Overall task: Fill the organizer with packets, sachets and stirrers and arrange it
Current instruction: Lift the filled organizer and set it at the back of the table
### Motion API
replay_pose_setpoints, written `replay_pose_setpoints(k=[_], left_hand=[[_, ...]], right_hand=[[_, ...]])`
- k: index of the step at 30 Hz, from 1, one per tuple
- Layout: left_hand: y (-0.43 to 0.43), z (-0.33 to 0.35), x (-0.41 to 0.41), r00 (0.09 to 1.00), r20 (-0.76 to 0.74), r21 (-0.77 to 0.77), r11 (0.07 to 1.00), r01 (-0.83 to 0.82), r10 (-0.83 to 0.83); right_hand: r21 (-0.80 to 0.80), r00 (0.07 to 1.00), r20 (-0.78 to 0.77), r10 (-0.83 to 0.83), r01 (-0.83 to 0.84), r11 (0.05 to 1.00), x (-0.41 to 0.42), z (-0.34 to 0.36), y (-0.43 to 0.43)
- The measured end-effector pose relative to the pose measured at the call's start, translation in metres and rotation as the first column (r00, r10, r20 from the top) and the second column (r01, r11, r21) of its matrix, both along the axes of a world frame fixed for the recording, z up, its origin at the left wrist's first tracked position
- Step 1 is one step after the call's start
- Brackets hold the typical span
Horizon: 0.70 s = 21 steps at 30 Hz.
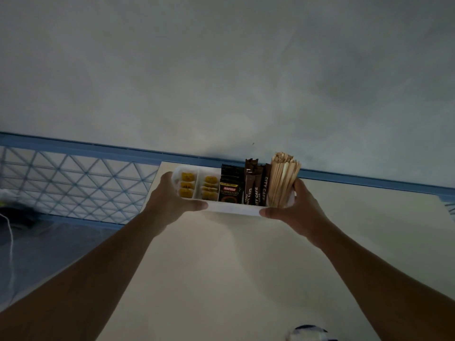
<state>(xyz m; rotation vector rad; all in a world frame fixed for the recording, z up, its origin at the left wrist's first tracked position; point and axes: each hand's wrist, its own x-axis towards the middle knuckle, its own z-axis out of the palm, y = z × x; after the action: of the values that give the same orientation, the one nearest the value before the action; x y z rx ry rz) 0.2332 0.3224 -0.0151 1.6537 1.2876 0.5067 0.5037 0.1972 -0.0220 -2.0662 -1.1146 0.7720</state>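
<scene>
A white plastic organizer sits at the far edge of a cream table, against the wall. My left hand grips its left end and my right hand grips its right end. Its two left compartments hold yellow sachets. A black Kopiko packet stands in the middle. Beside it stand brown City Cafe stick sachets. A bundle of wooden stirrers stands upright at the right end.
A pale wall with a blue strip rises right behind the organizer. Left of the table are patterned blue-and-white tiles, a dark object and a white cord on the floor.
</scene>
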Motion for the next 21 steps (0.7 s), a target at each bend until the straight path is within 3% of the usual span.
replay_pose_setpoints(k=[7,21], left_hand=[[0.006,-0.015,-0.006,0.998,-0.044,-0.053,0.997,-0.048,0.045],[-0.068,0.046,-0.005,0.98,-0.082,0.026,0.983,-0.18,0.182]], right_hand=[[-0.013,1.0,-0.016,0.014,-0.014,1.0,0.001,-0.001,0.0],[-0.079,0.997,0.061,-0.052,0.057,0.995,0.004,0.04,-0.067]])
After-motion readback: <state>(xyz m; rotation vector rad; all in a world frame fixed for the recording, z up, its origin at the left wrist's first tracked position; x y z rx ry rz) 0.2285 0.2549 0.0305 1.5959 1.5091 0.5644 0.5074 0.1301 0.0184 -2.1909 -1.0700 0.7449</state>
